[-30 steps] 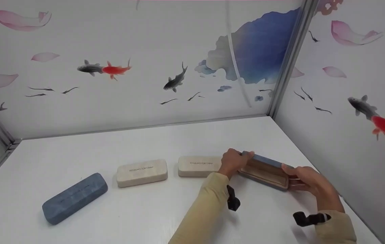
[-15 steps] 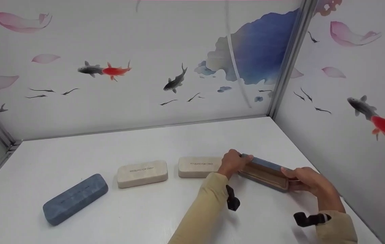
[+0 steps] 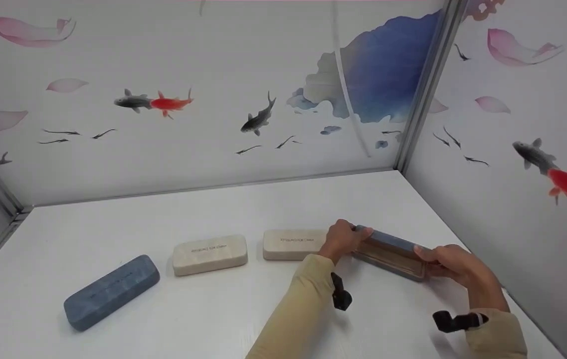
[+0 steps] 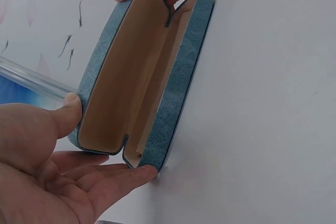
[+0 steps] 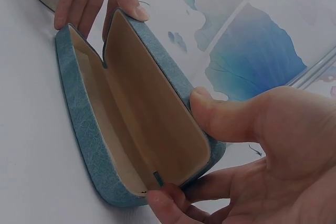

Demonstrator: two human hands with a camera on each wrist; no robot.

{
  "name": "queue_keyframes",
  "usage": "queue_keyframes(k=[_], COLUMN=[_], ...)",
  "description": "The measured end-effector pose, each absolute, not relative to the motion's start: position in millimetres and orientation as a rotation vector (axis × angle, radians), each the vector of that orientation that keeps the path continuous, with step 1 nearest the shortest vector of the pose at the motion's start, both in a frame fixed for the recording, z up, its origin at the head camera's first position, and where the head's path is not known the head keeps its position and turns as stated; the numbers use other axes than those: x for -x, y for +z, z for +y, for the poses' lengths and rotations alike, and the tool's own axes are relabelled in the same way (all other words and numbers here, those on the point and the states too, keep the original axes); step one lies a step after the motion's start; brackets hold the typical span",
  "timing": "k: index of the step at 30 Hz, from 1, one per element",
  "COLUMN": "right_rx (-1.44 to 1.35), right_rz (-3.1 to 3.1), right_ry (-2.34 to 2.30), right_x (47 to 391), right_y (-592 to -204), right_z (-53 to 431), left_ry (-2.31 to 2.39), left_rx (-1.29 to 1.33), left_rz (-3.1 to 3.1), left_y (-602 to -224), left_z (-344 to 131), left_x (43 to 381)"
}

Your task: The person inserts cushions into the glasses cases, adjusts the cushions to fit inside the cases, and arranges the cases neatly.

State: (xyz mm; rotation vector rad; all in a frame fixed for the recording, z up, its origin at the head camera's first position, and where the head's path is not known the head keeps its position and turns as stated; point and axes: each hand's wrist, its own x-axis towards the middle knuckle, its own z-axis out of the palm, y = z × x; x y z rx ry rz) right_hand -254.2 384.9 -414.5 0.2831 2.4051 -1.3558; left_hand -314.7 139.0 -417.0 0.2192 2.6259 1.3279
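A blue glasses case (image 3: pixel 393 254) with a tan lining stands partly opened on the right of the table, its lid raised. Both wrist views look into its bare interior (image 4: pixel 128 77). My left hand (image 3: pixel 340 240) grips the case's left end, thumb on the lid's edge and fingers at the end of the base. At the opposite end my right hand (image 3: pixel 455 262) holds it likewise, its thumb (image 5: pixel 226 116) on the lid and fingertips by the base's corner. Just left of my left hand lies a closed cream glasses case (image 3: pixel 290 244), partly covered by that hand.
Another closed cream case (image 3: pixel 210 255) sits mid-table, and a closed blue case (image 3: pixel 111 292) lies slanted at the left. White printed panels (image 3: pixel 213 164) stand behind and beside the white table (image 3: pixel 203 319), joined by a metal post (image 3: pixel 425 89).
The lid of the held blue case has tipped slightly forward, so less of its inside shows in the head view. Both hands keep their places on it, and the other cases stay put.
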Motion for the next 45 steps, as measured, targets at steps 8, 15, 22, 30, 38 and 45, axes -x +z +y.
queue_keyframes(k=[8, 15, 22, 30, 38, 45], right_rx=[-0.285, -0.257, -0.28, -0.273, -0.231, -0.237], right_rz=[2.399, 2.382, 2.387, 2.414, 2.382, 2.374], right_ry=[-1.353, -1.397, -1.411, -1.386, -1.401, -1.399], right_x=[254.5, 252.4, 253.5, 252.0, 251.5, 250.0], right_y=[-415.3, -416.8, -415.6, -417.3, -422.7, -420.2], right_z=[385.4, 385.8, 385.9, 384.2, 387.3, 385.8], left_ry=[1.349, 1.395, 1.378, 1.347, 1.333, 1.337], left_rx=[-0.193, -0.204, -0.173, -0.186, -0.213, -0.197], left_rz=[2.593, 2.541, 2.528, 2.556, 2.557, 2.551], left_y=[-416.0, -417.9, -415.4, -416.2, -421.0, -420.0], left_z=[138.7, 136.5, 136.6, 136.2, 134.6, 134.4], left_x=[315.0, 316.2, 317.6, 316.5, 315.4, 315.8])
